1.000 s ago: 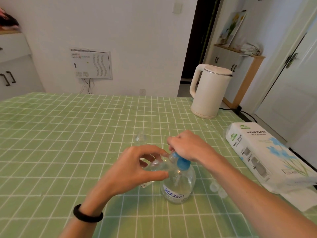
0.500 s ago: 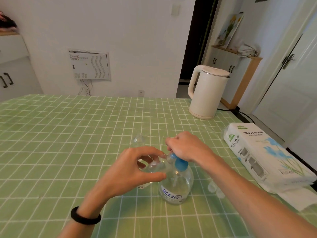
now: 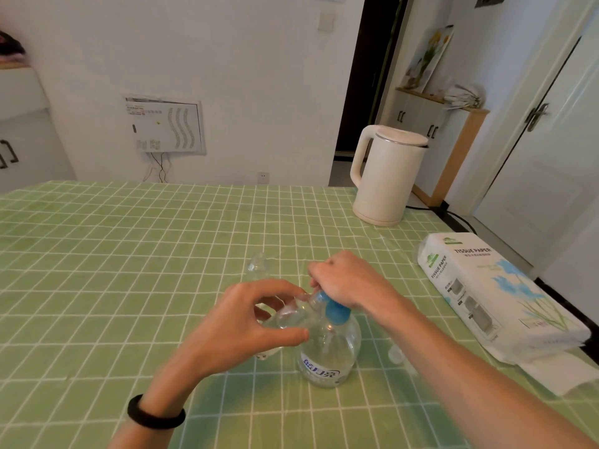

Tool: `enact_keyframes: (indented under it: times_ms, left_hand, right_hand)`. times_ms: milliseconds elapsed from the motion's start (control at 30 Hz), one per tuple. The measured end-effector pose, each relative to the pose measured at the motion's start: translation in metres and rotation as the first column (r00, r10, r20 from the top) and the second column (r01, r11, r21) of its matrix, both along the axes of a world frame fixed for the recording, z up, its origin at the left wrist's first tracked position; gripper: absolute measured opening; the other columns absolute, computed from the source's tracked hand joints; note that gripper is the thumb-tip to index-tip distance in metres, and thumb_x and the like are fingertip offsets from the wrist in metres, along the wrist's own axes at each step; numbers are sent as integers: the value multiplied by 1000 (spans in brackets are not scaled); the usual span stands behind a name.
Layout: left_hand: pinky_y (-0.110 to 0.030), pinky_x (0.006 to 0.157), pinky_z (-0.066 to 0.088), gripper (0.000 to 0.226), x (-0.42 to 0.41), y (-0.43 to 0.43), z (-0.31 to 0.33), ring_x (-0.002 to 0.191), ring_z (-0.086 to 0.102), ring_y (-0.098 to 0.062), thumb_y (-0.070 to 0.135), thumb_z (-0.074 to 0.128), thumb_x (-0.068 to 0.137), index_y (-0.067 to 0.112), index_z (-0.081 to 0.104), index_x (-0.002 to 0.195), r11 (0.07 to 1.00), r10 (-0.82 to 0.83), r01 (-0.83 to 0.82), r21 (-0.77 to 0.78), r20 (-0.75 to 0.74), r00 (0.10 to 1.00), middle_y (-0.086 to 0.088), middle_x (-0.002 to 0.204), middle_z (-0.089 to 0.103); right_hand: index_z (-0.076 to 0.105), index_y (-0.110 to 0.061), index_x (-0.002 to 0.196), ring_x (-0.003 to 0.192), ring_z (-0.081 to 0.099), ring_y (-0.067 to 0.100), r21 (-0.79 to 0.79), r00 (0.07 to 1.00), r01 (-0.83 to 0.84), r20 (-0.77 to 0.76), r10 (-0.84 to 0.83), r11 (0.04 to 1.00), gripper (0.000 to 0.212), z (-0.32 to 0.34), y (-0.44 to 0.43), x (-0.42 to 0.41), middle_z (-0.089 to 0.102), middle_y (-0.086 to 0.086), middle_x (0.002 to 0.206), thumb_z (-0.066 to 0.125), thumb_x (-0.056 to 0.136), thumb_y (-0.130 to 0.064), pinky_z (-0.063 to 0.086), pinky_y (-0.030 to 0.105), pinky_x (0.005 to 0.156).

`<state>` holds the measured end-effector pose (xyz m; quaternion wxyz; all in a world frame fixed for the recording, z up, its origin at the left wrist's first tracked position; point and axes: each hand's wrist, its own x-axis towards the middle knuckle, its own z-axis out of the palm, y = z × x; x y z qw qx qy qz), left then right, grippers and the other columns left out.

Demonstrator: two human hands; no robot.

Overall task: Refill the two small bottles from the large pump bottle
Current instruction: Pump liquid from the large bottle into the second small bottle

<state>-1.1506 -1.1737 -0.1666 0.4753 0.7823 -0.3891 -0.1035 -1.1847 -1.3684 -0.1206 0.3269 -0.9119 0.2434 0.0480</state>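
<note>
On the green checked desk [image 3: 97,254], seen from the head camera, the left hand [image 3: 246,322] curls thumb and fingers round a small clear bottle [image 3: 290,315], which is tilted with its neck towards the blue pump head [image 3: 335,311]. The right hand [image 3: 351,280] is curled over that pump head, gripping the top of the large pump bottle [image 3: 327,354], which stands just below both hands. Beyond the left hand stands the second small bottle [image 3: 257,265]. Small clear caps [image 3: 395,353] lie under the right forearm.

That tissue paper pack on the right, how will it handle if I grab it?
The tissue paper pack is probably light for its bulk and squashy, being wrapped paper. Its film wrap may be slippery. Flat-sided and lying flat, it should slide rather than roll.
</note>
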Motion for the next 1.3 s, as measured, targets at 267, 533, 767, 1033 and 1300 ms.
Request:
enact_keyframes:
  times_ms: [267,533,767,1033,1300]
  left_hand:
    - [-25,89,59,43,1,-1,-1,103,72,-3,48,86,72,42,75,113,1000,-9,9,19,4,1000,21,107,77]
    - [-30,92,59,42,-1,0,3,104,73,-5,44,88,74,41,75,114,1000,-6,6,24,13,1000,18,108,78]
    - [-29,90,59,41,0,-1,2,102,73,-5,45,88,74,42,75,112,1000,-6,6,10,17,1000,19,105,78]
    - [-32,91,60,47,0,0,1,102,72,-3,56,83,70,43,74,114,1000,-13,13,15,21,1000,19,107,77]
    - [-36,91,60,43,0,0,1,103,73,-7,53,85,73,43,75,114,1000,-14,14,-10,7,1000,17,107,78]
  right_hand:
    - [80,-4,110,112,74,31,53,1000,22,-14,-21,998,42,-4,2,-1,80,10,115,52,98,-34,56,47,105]
    - [79,-8,109,109,75,29,28,1000,14,-10,-13,1000,42,0,3,-2,80,8,114,52,98,-38,56,48,105]
    - [81,-4,106,110,75,31,46,1000,17,20,-18,999,44,-3,0,0,81,10,113,51,99,-35,56,49,106]
    - [79,-3,112,112,74,31,46,1000,13,12,-13,999,46,-6,4,-3,80,12,116,50,100,-35,55,51,107]
    - [80,-4,106,100,76,30,3,1000,-4,20,4,1000,43,-1,-1,1,81,9,112,53,98,-37,58,43,98]
